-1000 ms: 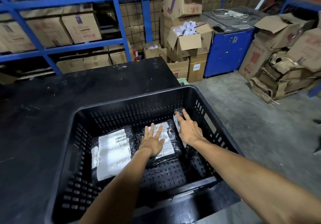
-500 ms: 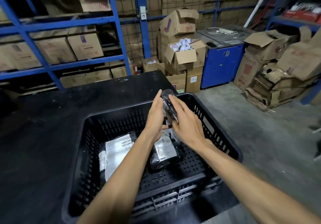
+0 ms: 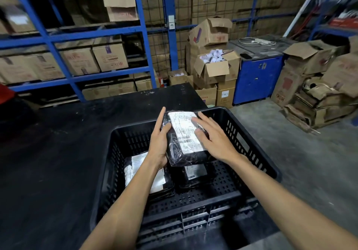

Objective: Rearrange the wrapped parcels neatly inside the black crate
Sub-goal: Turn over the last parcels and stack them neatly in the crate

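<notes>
A black slatted crate (image 3: 249,139) stands on a black table. Above the crate, a black-wrapped parcel (image 3: 184,139) with a white shipping label is held flat, label up. My left hand (image 3: 159,143) grips its left edge, thumb on top. My right hand (image 3: 215,139) lies on its right side, fingers spread over the label. On the crate floor lie two more wrapped parcels: a flat one with a large white label (image 3: 135,169) at the left, partly behind my left forearm, and a smaller one (image 3: 195,174) under the held parcel.
The black table (image 3: 58,152) stretches left and back of the crate. Blue shelving (image 3: 108,34) with cardboard boxes stands behind. To the right are an open box of white rolls (image 3: 215,63), a blue cabinet (image 3: 255,77) and flattened cartons (image 3: 317,102) on the concrete floor.
The third parcel stood on edge at the crate's right side; both hands lifted it out and turned it flat, label up, above the crate. My view has tilted upward.
</notes>
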